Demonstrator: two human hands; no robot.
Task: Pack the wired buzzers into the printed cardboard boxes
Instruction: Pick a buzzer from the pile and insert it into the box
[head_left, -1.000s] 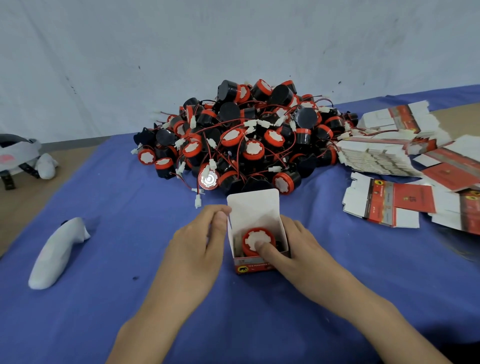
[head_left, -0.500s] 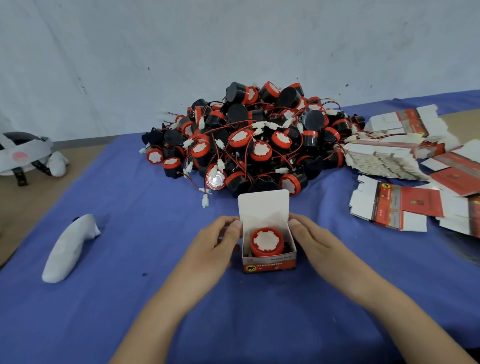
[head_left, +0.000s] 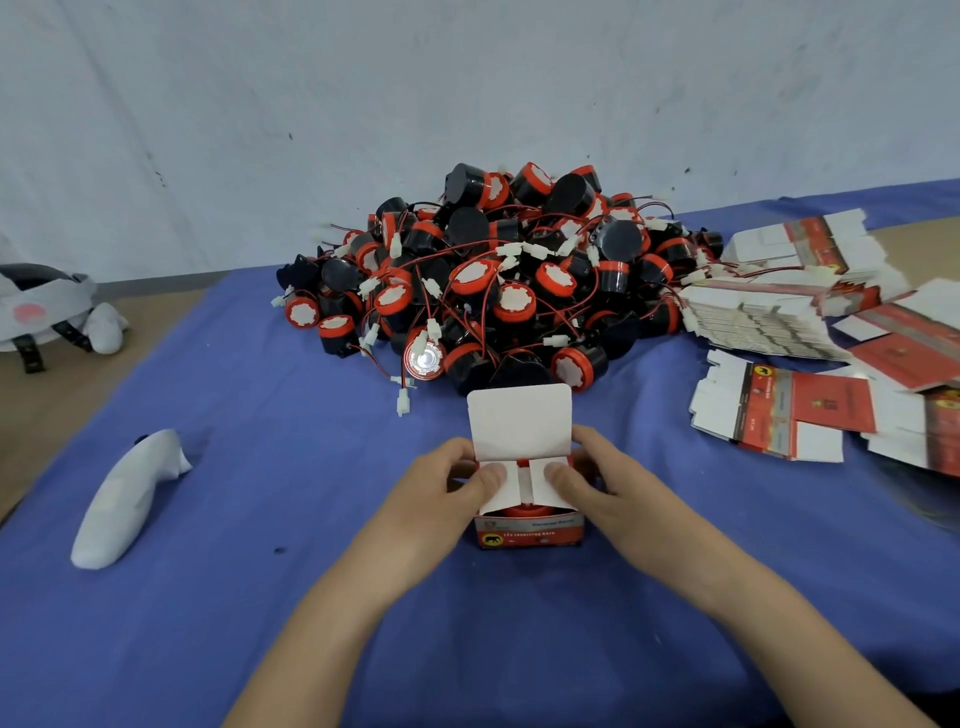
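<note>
A small printed cardboard box (head_left: 529, 534) stands on the blue cloth in front of me, its white lid flap upright at the back. A red-rimmed buzzer (head_left: 521, 512) sits inside, only a red sliver showing under the flaps. My left hand (head_left: 441, 491) holds the box's left side and its thumb presses the left side flap down. My right hand (head_left: 602, 486) holds the right side, thumb pressing the right flap down. Both flaps lie nearly flat over the buzzer. Behind the box is a big pile of black and red wired buzzers (head_left: 498, 280).
Flat unfolded printed boxes (head_left: 779, 415) lie at the right, behind them a stack of more flat boxes (head_left: 763, 322). A white handheld controller (head_left: 124, 499) lies on the cloth at the left. A headset (head_left: 36, 306) rests on the brown surface at far left.
My right finger left the buzzer after pushing it in. Both hands came to the box's sides, and the thumbs folded the two side flaps down over the buzzer.
</note>
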